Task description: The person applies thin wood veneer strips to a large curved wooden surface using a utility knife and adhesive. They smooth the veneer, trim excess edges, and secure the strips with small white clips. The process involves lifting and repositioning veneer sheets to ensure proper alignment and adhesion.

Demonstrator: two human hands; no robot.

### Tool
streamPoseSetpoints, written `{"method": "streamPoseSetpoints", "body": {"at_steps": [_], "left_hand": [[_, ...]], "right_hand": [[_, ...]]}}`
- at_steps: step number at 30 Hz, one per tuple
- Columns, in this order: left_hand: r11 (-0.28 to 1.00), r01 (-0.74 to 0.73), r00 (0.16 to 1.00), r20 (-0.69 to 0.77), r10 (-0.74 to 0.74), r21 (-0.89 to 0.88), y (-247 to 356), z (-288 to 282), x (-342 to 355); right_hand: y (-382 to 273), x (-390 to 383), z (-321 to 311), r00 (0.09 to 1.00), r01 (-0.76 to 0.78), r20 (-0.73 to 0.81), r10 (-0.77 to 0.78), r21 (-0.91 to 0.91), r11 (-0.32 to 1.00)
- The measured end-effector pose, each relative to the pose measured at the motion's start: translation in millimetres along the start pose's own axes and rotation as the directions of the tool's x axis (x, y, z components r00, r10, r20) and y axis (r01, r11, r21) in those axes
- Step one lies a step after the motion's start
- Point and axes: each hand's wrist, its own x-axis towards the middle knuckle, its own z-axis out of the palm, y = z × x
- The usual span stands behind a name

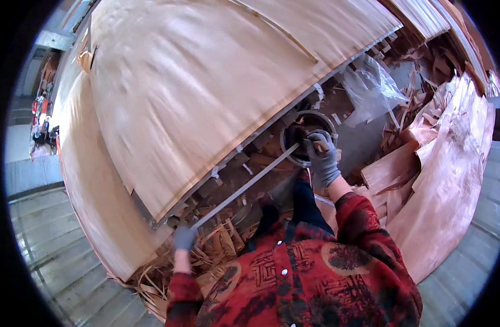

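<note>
My left hand [183, 240], in a grey glove and blurred, is closed on the lower-left end of a long, narrow pale strip [244, 186]. The strip slants up to a round bucket [331, 128] with dark contents. My right hand [323, 159], also gloved in grey, is at the bucket's right side, beside the strip's upper end, fingers curled round a small brown thing I cannot make out. Above the strip lies a stack of large pale wood veneer sheets [217, 103], its straight edge running diagonally above the bucket.
Torn veneer scraps [222, 240] litter the ground around my legs. Crumpled clear plastic [370, 90] lies beyond the bucket. A pile of pinkish veneer [440, 201] is at my right, another veneer stack [419, 16] at the back right. Ridged flooring [53, 240] shows at both sides.
</note>
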Motion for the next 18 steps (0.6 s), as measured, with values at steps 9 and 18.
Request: {"method": "streamPoseSetpoints", "body": {"at_steps": [9, 18], "left_hand": [[0.980, 0.194, 0.965, 0.173, -0.198, 0.041, -258, 113, -99], [0.594, -0.453, 0.733, 0.102, 0.673, -0.665, 59, -86, -105]], "right_hand": [[-28, -38, 14, 0.850, 0.459, 0.431, -0.303, -0.322, 0.828], [-195, -51, 54, 0.267, -0.219, 0.934, -0.236, 0.297, 0.929]]}}
